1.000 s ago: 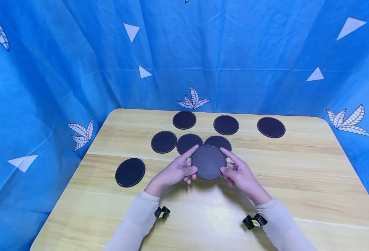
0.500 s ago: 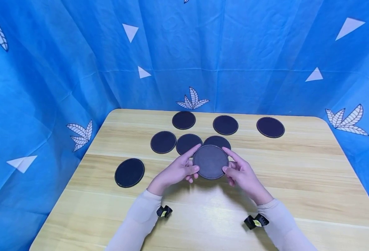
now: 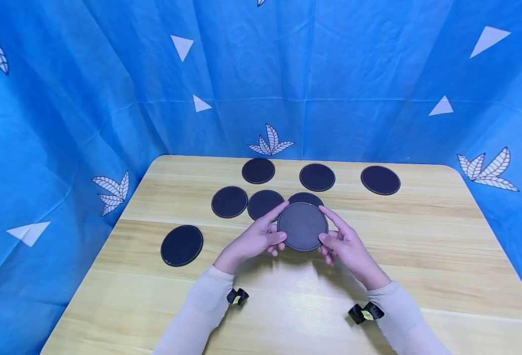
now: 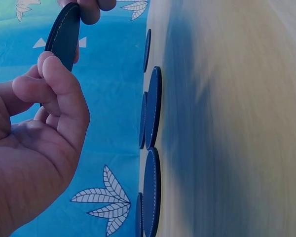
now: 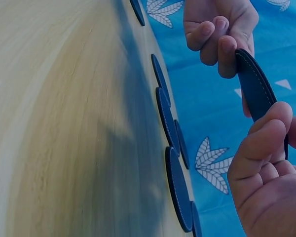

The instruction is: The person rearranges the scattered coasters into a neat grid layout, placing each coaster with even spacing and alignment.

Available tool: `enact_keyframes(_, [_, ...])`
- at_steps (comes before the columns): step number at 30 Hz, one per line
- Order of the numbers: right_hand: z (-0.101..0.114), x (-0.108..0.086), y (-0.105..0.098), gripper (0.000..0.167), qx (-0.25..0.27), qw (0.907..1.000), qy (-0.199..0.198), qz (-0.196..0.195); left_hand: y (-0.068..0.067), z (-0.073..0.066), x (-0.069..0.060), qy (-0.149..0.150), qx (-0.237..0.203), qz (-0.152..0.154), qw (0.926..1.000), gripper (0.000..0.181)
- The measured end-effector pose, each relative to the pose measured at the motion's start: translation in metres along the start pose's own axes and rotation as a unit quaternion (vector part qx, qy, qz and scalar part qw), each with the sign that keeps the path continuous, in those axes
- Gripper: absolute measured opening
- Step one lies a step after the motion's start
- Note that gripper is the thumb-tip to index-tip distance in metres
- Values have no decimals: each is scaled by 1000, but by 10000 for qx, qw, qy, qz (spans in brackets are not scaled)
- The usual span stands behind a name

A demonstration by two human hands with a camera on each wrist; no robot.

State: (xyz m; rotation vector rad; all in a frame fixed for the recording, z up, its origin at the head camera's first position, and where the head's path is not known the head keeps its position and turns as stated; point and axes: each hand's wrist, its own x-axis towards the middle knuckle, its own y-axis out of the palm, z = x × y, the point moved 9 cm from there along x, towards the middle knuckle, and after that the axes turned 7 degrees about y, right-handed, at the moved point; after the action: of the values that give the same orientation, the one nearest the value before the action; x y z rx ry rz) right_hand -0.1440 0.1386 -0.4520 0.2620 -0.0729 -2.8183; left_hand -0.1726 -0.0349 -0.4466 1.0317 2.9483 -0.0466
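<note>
Held disc [image 3: 302, 227] had shifted slightly right; fingers [image 3: 274, 214] of left hand [image 3: 255, 241] and right hand [image 3: 347, 245] pinched its opposite edges. Even pressure seemed advisable.

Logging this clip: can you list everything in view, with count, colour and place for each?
Held coaster: 1, dark grey in the head view, raised between both hands.
Back-row coasters: 3, near-black, along the table's far edge.
Middle-row coasters: 3, near-black, side by side; the rightmost is partly hidden by the held one.
Front-left coaster: 1, near-black, on the table's left side.
Table: 1, light wood-grain, under the hands.
Cloth backdrop: blue, behind and beside the table.
Leaf prints and triangle prints: several, white, on the cloth.
Wrist devices: 2, black, one per wrist.
Sleeves: 2, off-white, on the forearms.
Left hand: 1, bare, pinching the coaster's left edge.
Right hand: 1, bare, pinching its right edge.
</note>
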Motion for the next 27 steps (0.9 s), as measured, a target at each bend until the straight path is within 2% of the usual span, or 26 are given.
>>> enact_keyframes(12, [1,0,-5,69,30,10000,-67,14,2,2,9,68,121,-39,9999,78])
enact_keyframes(22, [1,-1,-16,68,-19,9998,10,-175,7,4,19,8,51,-49,10000,79])
enact_keyframes(27, [0,-1,-21,68,-22,9997,57,-221,9,4,25,88,82,-91,9999,78])
